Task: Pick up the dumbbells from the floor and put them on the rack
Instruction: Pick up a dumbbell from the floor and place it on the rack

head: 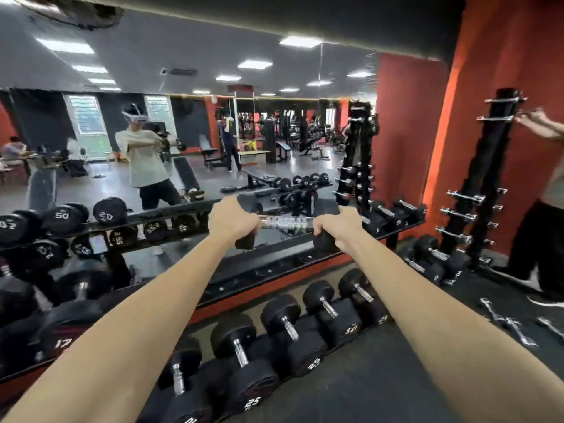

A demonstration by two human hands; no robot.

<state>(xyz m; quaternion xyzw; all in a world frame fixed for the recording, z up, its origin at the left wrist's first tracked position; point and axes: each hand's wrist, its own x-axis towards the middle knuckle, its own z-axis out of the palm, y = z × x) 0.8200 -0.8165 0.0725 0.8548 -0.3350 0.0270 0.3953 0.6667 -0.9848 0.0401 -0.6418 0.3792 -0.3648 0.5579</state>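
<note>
While both hands clamp the dumbbell (285, 224), the left hand (233, 222) curled over one head and the right hand (334, 224) over the other, it hangs level above the rack (274, 261) by the mirror. Best lowered evenly onto the shelf, fingers kept off the underside, landing beside no neighbour; other dumbbells (283, 325) line the lower tier.

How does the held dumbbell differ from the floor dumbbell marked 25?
The held dumbbell is up at rack height, both hands on its heads; the floor dumbbell marked 25 lies untouched in the row. Held one's bar runs across the view; the floor one's points away. Both have black heads and chrome bars.
</note>
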